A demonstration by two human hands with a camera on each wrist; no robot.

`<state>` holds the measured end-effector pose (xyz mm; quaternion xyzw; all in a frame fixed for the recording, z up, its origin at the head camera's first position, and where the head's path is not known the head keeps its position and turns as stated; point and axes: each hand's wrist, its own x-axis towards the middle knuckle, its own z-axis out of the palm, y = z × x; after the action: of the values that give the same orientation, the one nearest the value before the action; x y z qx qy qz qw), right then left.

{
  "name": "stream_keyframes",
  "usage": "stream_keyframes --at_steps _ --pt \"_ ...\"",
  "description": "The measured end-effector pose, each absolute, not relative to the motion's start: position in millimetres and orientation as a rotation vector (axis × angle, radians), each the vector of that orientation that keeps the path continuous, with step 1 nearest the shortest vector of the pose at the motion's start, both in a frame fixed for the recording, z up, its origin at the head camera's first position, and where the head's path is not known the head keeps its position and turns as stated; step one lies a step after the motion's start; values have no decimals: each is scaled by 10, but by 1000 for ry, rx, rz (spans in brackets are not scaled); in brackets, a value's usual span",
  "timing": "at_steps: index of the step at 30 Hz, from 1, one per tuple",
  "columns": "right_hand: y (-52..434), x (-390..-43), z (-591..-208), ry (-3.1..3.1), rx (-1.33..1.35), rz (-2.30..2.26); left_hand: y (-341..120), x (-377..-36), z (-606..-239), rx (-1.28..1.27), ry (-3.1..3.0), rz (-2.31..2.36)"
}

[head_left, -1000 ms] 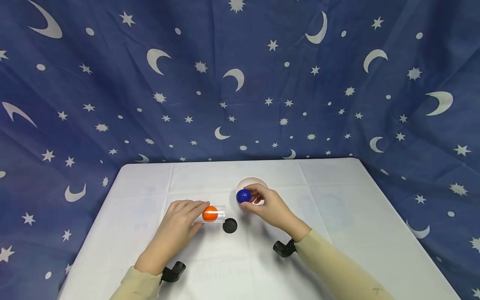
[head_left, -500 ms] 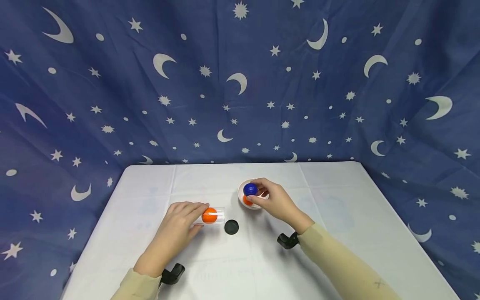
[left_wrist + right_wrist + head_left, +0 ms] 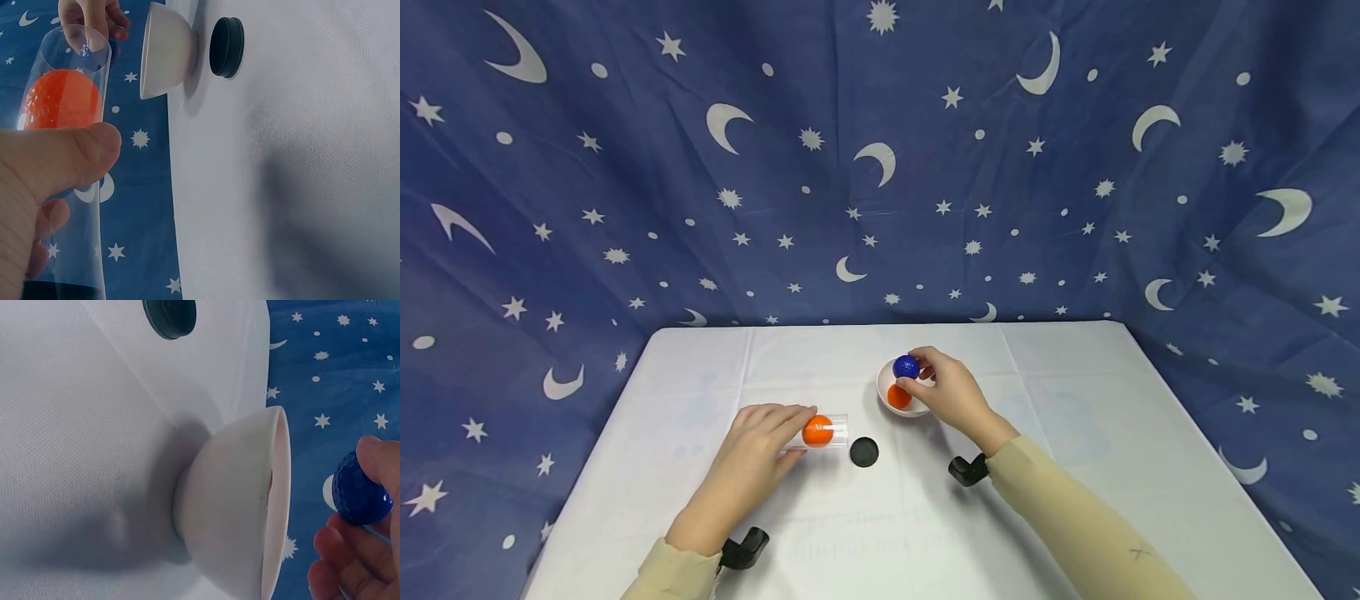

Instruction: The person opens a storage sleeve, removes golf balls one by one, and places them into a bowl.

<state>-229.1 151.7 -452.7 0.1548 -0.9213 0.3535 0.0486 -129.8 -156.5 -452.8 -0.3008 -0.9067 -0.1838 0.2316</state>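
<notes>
Closest in, the tube (image 3: 841, 431) is held by the left hand (image 3: 748, 454), thumb and fingers wrapped round it; it is tipped on its side, its uncapped mouth turned rightward, and an orange ball (image 3: 817, 431) is seen inside, short of that mouth; just beyond the mouth, the lid (image 3: 864, 452) is laid on the tabletop (image 3: 827, 533), untouched; further out, the blue ball (image 3: 906, 367) is pinched between thumb and fingers of the right hand (image 3: 958, 396), held above the bowl (image 3: 231, 506) and apart from its rim; below, a second orange ball (image 3: 898, 397) is cradled in the bowl.

So, one ball is already housed in the tube; the blue one is in hand, the second orange one is still in the bowl, and the capping looks undone; a midway stage, by judgement.

The path between bowl and mouth seems unobstructed, only the lid being skirted; ample room is offered left and right, while the far edge is set well behind the bowl, backed by the curtain (image 3: 925, 167).
</notes>
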Motion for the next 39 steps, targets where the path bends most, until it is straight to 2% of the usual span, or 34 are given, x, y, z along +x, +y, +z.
stream_keyframes --at_steps 12,21,39 --pt "1491 -2351 -4610 -2860 337 948 -1543 -1314 -4557 -844 -2467 -509" --pt "1466 -2421 -4692 -2868 362 738 -1538 -1327 -4575 -842 -2451 -500" --pt "1342 -2429 -4725 -2844 295 674 -1546 -1321 -4561 -844 -2469 -515"
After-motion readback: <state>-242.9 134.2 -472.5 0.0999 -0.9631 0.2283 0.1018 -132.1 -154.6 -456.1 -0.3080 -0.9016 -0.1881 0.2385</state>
